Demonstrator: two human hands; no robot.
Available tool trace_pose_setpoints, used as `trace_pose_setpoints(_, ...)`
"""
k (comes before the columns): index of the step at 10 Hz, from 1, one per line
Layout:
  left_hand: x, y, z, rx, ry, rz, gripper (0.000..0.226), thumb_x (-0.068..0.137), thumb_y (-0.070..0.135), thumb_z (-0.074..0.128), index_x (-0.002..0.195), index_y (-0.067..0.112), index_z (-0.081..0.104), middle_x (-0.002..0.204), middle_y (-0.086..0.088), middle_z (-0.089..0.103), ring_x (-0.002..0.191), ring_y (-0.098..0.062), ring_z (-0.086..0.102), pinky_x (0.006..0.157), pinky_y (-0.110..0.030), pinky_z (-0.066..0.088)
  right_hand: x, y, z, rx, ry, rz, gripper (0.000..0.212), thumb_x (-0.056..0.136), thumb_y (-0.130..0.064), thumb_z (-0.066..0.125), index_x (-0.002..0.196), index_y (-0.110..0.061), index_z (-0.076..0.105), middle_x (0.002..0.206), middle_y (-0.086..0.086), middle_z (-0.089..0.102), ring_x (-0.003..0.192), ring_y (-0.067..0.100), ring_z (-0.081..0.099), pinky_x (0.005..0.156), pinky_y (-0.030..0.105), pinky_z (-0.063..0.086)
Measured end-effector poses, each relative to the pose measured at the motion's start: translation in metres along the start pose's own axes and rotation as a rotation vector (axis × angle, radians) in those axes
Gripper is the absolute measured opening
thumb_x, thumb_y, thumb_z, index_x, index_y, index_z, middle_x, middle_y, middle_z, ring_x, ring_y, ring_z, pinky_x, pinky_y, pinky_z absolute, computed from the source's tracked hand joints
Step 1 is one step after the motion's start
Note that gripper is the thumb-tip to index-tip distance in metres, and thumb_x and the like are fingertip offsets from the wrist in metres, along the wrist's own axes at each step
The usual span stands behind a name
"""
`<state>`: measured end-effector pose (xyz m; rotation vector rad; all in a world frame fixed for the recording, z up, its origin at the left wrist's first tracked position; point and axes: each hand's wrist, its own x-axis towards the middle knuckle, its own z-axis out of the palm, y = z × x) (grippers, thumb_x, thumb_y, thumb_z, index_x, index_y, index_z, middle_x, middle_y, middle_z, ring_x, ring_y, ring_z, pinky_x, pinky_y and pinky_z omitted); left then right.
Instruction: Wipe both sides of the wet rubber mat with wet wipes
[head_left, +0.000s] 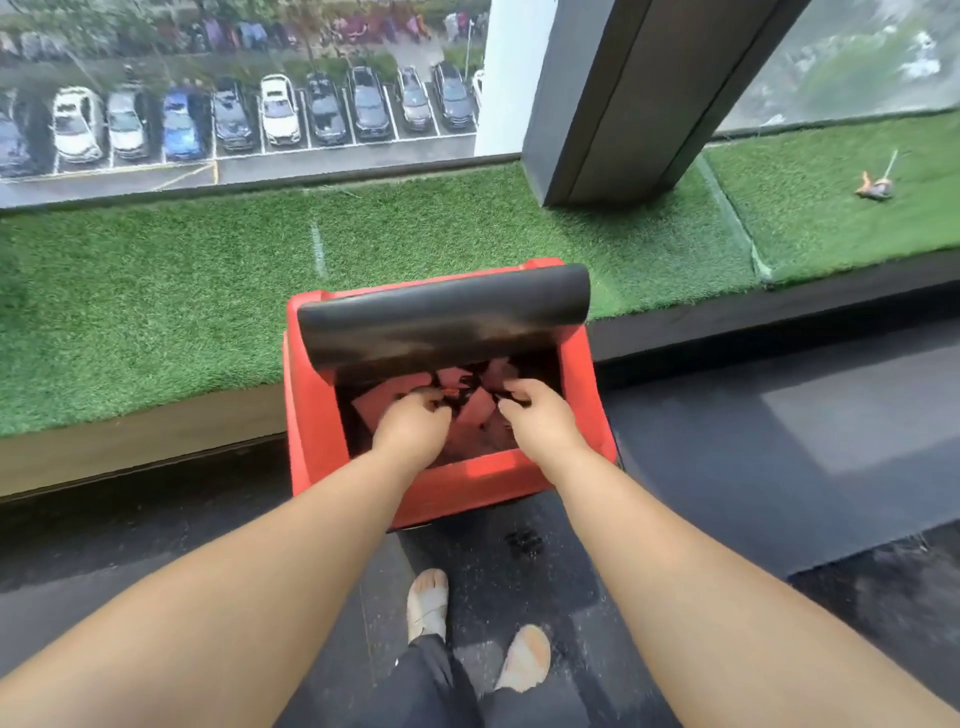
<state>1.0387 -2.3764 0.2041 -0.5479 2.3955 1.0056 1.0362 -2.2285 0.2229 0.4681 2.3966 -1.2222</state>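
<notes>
A black rubber mat (441, 317) lies folded over the far rim of a red plastic tub (311, 415) on the dark floor. Its lower part hangs down inside the tub, where red shows between dark pieces. Both my hands reach into the tub. My left hand (413, 426) has its fingers curled round the dark near edge of the mat on the left. My right hand (540, 415) pinches the same dark edge on the right. I see no wet wipes.
The tub stands against a raised ledge covered in artificial grass (182, 291), below a large window onto a car park. A dark pillar (623, 104) rises at the back right. A small orange and grey object (875, 186) lies on the grass. My feet (428, 603) are just behind the tub.
</notes>
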Motion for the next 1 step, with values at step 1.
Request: trace_pose_setpoints(1,-0.0164,0.0199,0.0103,-0.061,0.0,0.065,0.022,0.091,0.026,0.051,0.107,0.023,0.067,0.113,-0.003,0.066,0.104,-0.023,0.06,0.09,-0.03,0.047,-0.016,0.0079,-0.0207,0.145,0.005,-0.015,0.03,0.092,-0.015,0.054,0.121,-0.013,0.058,0.126,0.005,0.058,0.115,0.019,0.054,0.099,0.028,0.041)
